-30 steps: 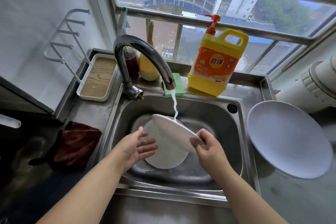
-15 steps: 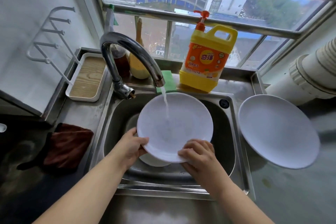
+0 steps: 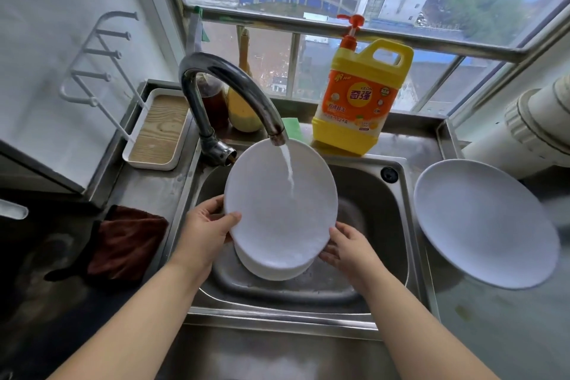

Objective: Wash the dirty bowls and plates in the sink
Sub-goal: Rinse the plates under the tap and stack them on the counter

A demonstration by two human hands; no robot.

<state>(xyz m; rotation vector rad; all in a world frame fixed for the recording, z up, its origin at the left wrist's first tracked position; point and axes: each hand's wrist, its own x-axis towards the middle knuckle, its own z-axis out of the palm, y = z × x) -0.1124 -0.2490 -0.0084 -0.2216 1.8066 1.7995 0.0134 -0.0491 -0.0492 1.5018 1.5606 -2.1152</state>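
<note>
Left hand (image 3: 205, 230): grips the white plate's (image 3: 277, 207) left rim, thumb over its face.
Right hand (image 3: 348, 245): holds the lower right rim, fingers curled beneath.
Plate: between both hands, tilted under the faucet (image 3: 234, 92) stream.
Below the hands: another white dish (image 3: 271, 270) in the sink (image 3: 385, 225).

Window daylight; edges bend, softly blurred.

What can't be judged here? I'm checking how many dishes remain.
Head view:
- Dish in the sink: mostly covered by the held plate; bowl or plate unclear.
- Right hand: fingertips hidden under the plate.
- Sponge: partly behind the tap.
</note>
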